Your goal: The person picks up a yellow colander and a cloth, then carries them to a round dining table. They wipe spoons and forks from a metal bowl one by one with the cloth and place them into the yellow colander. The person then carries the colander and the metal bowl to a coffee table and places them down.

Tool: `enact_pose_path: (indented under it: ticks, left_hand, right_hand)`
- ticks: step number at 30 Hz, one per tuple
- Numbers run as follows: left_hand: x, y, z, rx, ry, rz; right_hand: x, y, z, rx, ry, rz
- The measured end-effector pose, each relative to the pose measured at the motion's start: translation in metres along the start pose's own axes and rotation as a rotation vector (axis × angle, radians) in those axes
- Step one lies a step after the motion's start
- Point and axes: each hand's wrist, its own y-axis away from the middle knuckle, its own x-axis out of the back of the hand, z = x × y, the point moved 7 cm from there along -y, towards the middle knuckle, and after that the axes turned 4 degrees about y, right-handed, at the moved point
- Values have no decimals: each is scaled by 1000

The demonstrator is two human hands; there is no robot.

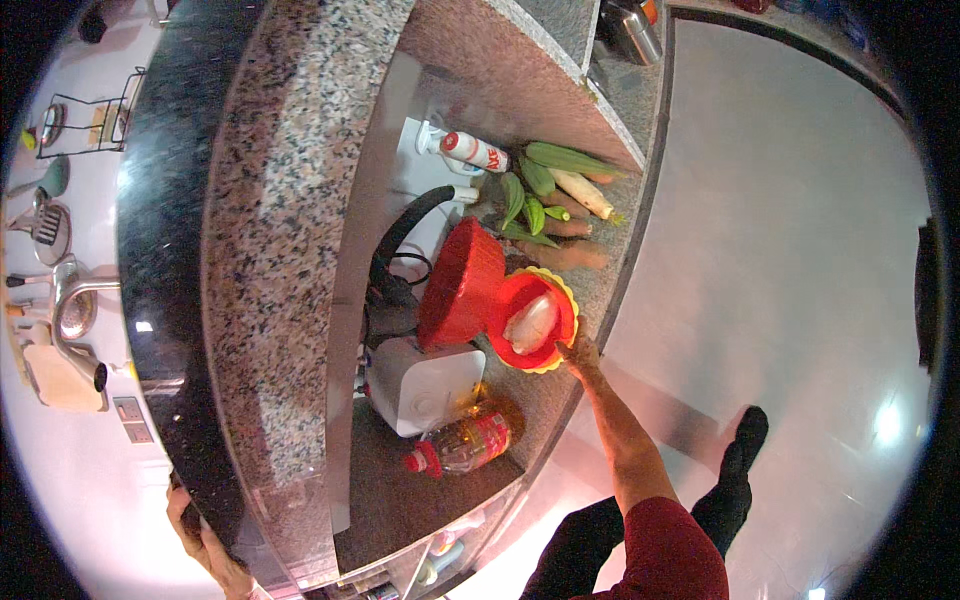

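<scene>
Low inside a granite-walled cabinet space, my right hand (579, 358) is closed on the rim of a red bowl with a yellow scalloped edge (569, 291). A pale, smooth lump (531, 324) lies in the bowl; its kind is unclear. Against the bowl's left side leans a larger red ribbed plastic container (464, 284). At the lower left, the fingers of my left hand (205, 545) curl over the edge of the dark countertop (190, 440). Part of that hand is hidden by the counter.
Green long vegetables (560, 160), a white radish-like root (582, 194) and orange roots lie beyond the bowl, near a white-and-red spray can (474, 151). Nearer are a white jerrycan (425, 385), an oil bottle (465, 444) and a black drain hose (412, 222). A curved tap (70, 300) stands left.
</scene>
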Motion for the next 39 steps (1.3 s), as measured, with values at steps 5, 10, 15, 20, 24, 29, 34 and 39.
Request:
enact_pose_path:
  ticks: [5,10,15,20,24,29,34,39]
  left_hand:
    - [45,23,-37,129,-142,101]
    - [26,19,-11,-50,-497,-94]
    - [39,20,-12,-100,-576,-101]
    - [45,23,-22,-30,-512,-40]
    - [37,23,-18,-150,-546,-141]
    - [7,12,-4,6,-359,-76]
    - [14,13,2,-43,-351,-41]
    - [7,19,15,-153,-345,43]
  right_hand:
    - [0,-13,12,-31,90,68]
    - [-3,-23,13,-110,141,39]
    - [9,-5,-18,-262,176,-106]
    - [10,7,-17,-115,160,17]
    - [21,27,-28,-1,109,49]
    - [37,56,-24,25,13,75]
    - [55,126,-17,36,-123,9]
    - [71,167,7,96,-89,38]
